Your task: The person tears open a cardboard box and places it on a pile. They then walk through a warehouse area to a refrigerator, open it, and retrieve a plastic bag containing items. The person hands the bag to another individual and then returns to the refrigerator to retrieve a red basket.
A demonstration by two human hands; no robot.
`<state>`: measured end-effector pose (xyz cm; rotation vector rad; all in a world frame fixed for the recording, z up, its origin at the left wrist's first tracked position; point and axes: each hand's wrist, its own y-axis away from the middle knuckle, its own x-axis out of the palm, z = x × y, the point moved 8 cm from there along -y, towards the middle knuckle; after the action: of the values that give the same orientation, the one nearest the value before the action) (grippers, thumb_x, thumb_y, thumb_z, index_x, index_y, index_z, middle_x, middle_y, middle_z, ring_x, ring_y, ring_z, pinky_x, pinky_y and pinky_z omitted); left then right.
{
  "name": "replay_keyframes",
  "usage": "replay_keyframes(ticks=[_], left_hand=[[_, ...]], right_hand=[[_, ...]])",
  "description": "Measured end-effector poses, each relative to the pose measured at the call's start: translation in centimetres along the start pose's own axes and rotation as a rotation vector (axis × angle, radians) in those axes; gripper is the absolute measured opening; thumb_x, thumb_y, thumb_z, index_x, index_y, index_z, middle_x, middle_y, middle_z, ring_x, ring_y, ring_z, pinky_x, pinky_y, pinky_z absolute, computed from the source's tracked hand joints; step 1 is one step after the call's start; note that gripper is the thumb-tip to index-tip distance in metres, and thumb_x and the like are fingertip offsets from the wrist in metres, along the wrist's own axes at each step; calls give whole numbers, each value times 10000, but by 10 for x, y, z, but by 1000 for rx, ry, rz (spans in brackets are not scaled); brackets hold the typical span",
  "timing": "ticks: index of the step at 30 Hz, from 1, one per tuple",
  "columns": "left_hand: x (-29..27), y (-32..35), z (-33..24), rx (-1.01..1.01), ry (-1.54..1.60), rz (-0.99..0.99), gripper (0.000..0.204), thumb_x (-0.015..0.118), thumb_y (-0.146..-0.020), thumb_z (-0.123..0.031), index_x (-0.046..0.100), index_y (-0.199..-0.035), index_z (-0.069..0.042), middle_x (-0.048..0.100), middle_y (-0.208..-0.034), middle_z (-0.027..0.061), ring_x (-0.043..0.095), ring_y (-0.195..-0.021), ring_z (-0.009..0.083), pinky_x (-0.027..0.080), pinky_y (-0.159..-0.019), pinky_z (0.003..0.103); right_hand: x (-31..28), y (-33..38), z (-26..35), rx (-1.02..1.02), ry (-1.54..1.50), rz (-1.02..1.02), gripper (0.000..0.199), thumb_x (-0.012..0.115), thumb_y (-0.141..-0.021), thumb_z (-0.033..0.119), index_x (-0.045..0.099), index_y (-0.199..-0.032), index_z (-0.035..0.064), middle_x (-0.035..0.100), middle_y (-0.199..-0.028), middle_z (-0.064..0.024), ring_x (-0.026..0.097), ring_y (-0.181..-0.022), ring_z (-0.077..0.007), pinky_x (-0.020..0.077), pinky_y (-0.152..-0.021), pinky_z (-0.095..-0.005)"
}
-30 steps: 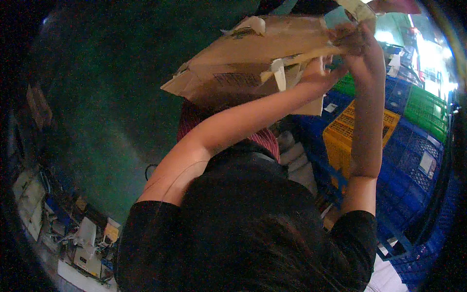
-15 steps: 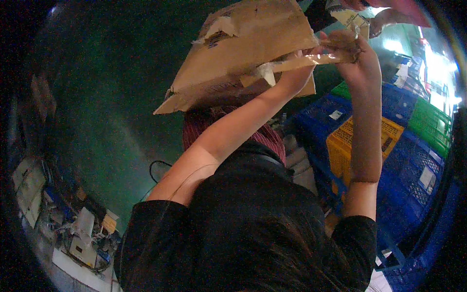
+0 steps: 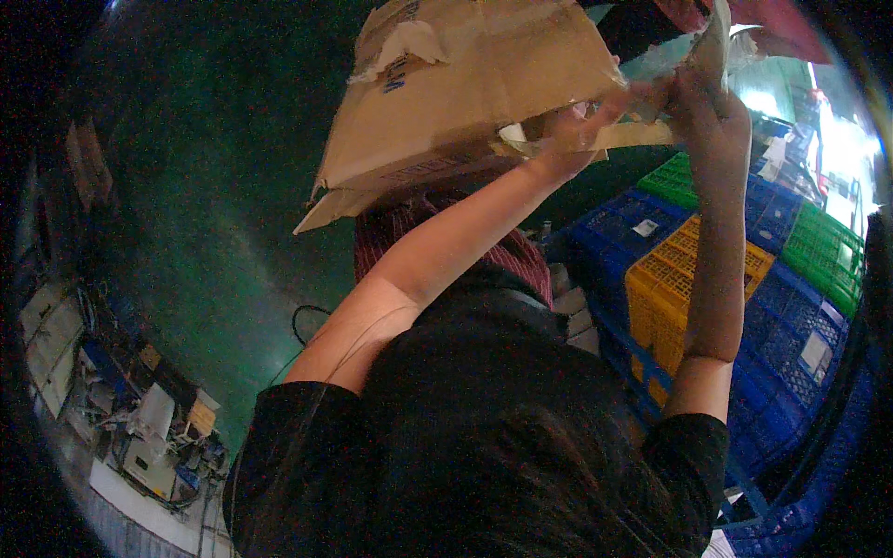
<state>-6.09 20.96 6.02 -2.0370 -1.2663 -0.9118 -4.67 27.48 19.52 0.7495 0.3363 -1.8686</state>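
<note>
A brown cardboard box (image 3: 474,84) with a torn patch on its upper side is tilted in front of my body. My left hand (image 3: 569,144) is at the box's right edge, its fingers curled there and partly blurred. A tan strip of packing tape (image 3: 637,136) stretches from beside that hand toward the right. My right hand (image 3: 709,112) is closed on the tape, raised to the right of the box. Crumpled, pale tape (image 3: 714,46) sticks up above its fingers. Some fingertips are hidden.
To the right stand stacked plastic crates: blue (image 3: 777,344), yellow (image 3: 662,288) and green (image 3: 823,246). A red sleeve or cloth (image 3: 791,23) shows at the upper right. Assorted equipment (image 3: 153,456) lies at the lower left, beyond green flooring (image 3: 214,242).
My right hand has moved slightly right and turned, and the crumpled tape now stands up above it. My left hand has shifted a little; the box has tilted slightly.
</note>
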Motion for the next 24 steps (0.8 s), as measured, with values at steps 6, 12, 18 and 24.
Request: replay_keyframes(ticks=[6, 12, 18, 24], left_hand=[[-6, 5, 13, -112, -53, -87, 274, 611, -768, -232, 545, -946, -34, 556, -871, 46, 529, -811, 140, 407, -762, 300], [4, 23, 15, -62, -103, -43, 279, 537, -823, -275, 525, -954, -28, 560, -874, 40, 535, -836, 139, 428, -732, 276], [14, 49, 28, -319, -260, 270, 390, 637, -727, -270, 505, -1018, -47, 546, -964, 65, 520, -902, 190, 404, -779, 317], [-14, 56, -48, 362, -1298, 90, 487, 724, -602, -258, 526, -1009, -78, 529, -959, 96, 460, -980, 291, 341, -854, 409]], right_hand=[[-2, 10, 19, -270, 525, -60, 298, 480, -854, 247, 566, -899, -35, 601, -792, -98, 581, -720, -142, 456, -650, -250], [-6, 5, -13, 174, -179, 6, 284, 489, -845, 260, 576, -867, -10, 617, -754, -70, 578, -622, -131, 454, -576, -249], [-1, -6, 5, -302, 318, 174, 233, 498, -848, 217, 563, -845, -7, 588, -698, -54, 535, -620, -103, 416, -569, -228], [24, -37, -13, -278, 60, 306, 201, 488, -851, 185, 552, -794, 3, 562, -676, -12, 497, -621, -66, 386, -551, -211]])
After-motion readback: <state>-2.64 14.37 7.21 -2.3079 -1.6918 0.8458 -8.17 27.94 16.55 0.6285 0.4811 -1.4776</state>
